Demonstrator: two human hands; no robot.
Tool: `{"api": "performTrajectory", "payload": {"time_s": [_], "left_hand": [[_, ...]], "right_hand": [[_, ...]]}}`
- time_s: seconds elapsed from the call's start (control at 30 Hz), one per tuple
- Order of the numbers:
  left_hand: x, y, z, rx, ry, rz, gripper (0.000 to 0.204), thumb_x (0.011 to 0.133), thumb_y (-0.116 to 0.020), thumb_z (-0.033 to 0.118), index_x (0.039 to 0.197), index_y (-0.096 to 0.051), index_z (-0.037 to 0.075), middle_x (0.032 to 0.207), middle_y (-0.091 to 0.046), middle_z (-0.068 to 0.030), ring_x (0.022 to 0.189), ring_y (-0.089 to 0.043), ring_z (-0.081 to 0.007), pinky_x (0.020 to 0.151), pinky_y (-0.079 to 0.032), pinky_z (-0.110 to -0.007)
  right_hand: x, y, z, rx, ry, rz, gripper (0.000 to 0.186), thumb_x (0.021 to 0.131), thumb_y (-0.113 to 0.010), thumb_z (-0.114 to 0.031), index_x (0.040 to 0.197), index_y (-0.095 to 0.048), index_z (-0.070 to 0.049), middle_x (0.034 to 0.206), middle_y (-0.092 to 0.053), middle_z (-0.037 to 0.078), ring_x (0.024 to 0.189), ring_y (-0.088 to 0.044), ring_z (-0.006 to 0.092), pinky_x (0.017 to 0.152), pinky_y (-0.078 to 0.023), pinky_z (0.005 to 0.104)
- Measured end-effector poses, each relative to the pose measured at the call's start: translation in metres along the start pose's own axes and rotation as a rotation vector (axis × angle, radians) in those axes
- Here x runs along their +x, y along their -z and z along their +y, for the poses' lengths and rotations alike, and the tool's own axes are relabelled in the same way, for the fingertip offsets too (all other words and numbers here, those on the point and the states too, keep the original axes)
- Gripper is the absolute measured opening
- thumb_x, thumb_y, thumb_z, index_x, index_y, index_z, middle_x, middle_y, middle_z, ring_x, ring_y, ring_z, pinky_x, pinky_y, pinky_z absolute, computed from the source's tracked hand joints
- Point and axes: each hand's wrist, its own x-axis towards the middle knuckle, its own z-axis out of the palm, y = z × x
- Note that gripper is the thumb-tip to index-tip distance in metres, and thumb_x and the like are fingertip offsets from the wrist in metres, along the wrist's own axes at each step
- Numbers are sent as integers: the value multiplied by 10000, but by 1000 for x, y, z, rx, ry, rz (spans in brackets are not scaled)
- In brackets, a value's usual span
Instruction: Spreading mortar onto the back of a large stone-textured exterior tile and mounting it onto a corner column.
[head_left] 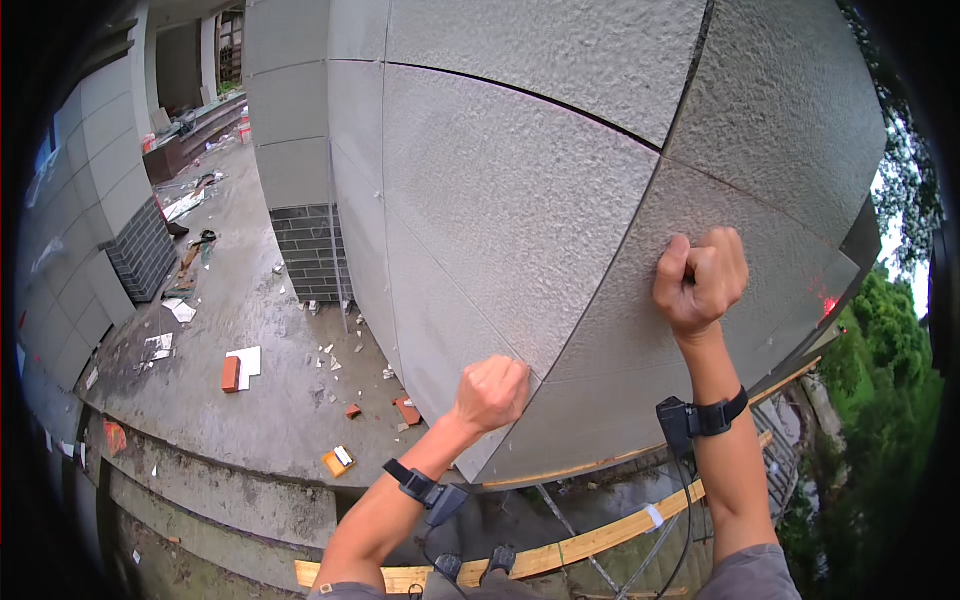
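1. Wall tiles (510, 180) were set above the plank (600, 535).
2. Above the plank, the left hand (493, 392) and right hand (702, 278) were clenched, fingers together; contact with the tiles could not be told.
3. Judged risk: footing might be lost if a shoe (500, 561) were misplaced at the plank's edge.

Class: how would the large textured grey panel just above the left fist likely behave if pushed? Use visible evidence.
The grey panel is probably stiff, as its face shows no sagging. Its pebbled surface should offer some grip. Bordered by neighbouring panels, it seems unlikely to tip.
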Motion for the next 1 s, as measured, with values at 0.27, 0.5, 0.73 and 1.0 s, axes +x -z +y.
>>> {"api": "performTrajectory", "payload": {"time_s": [0.27,0.5,0.73,1.0], "left_hand": [[1,1,-7,-150,-19,24,64,826,-639,-65,836,-590,-25,677,-526,-121,540,-507,-288,504,-404,-395],[-8,28,10,-183,264,204,168,956,-601,61,801,-538,43,618,-408,-26,505,-428,-149,443,-343,-332],[-6,78,41,-1394,935,-56,230,1109,-504,237,994,-552,44,661,-371,65,537,-278,-53,490,-259,-242],[10,101,103,-1051,766,-232,241,1103,-521,227,990,-587,24,677,-423,45,553,-313,-41,506,-278,-244]], "right_hand": [[-1,0,-1,19,12,-55,336,790,-673,43,679,-389,-98,596,-337,41,518,-326,211,484,-241,361],[-7,2,4,11,26,-34,337,800,-672,40,676,-391,-99,592,-335,36,508,-321,208,475,-232,361],[2,7,3,-20,7,-22,342,787,-681,16,657,-386,-100,593,-348,46,520,-354,219,486,-264,364],[-16,83,-109,936,-999,-583,205,977,-711,-163,844,-678,-11,690,-567,19,622,-496,97,556,-402,297]]}}
